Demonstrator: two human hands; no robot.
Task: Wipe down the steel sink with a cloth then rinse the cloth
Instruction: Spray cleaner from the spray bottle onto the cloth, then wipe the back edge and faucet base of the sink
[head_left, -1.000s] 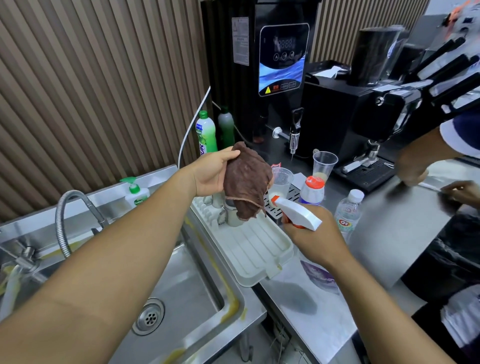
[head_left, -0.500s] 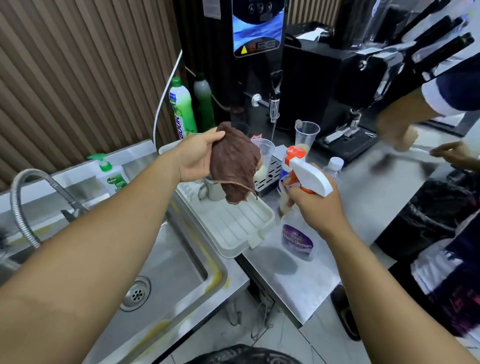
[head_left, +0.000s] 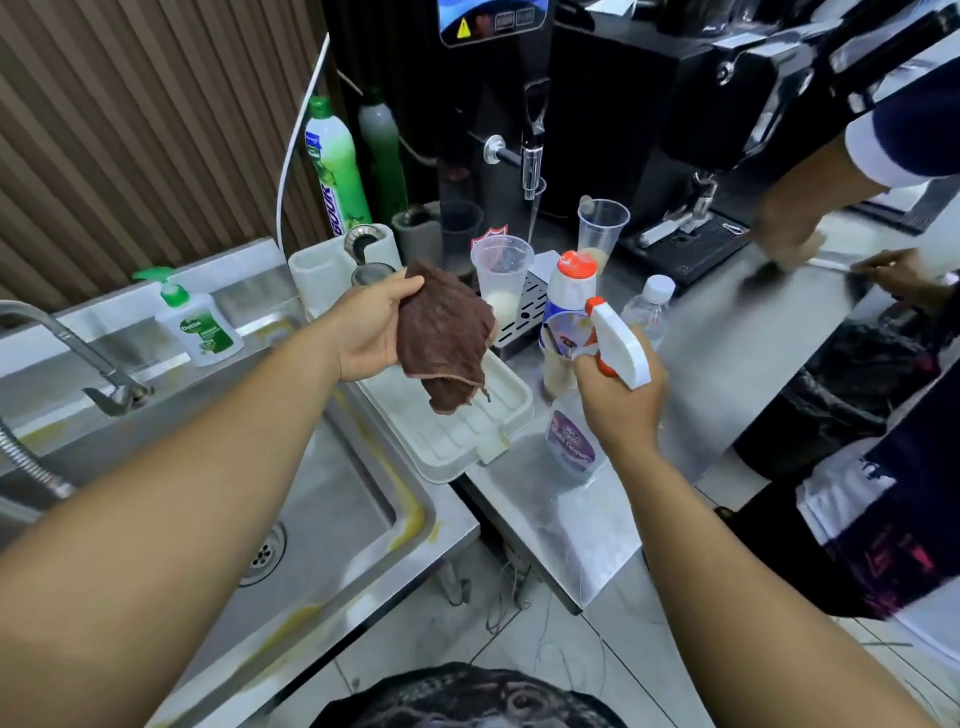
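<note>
Brown cloth (head_left: 444, 338), white-orange sprayer (head_left: 618, 345)

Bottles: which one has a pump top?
The small white soap bottle with a green pump, on the ledge behind the steel sink; the others have caps or a spray trigger.

Count's in: two green bottles (head_left: 337, 161) (head_left: 382, 156), two clear cups (head_left: 501, 270) (head_left: 602, 226), one soap pump bottle (head_left: 200, 325), one spray bottle (head_left: 571, 441), one brown cloth (head_left: 444, 338), one sink (head_left: 332, 519).

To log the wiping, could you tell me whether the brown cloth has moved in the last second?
Yes, slightly: the brown cloth hung over the far end of the white tray, now hangs over its middle.
</note>
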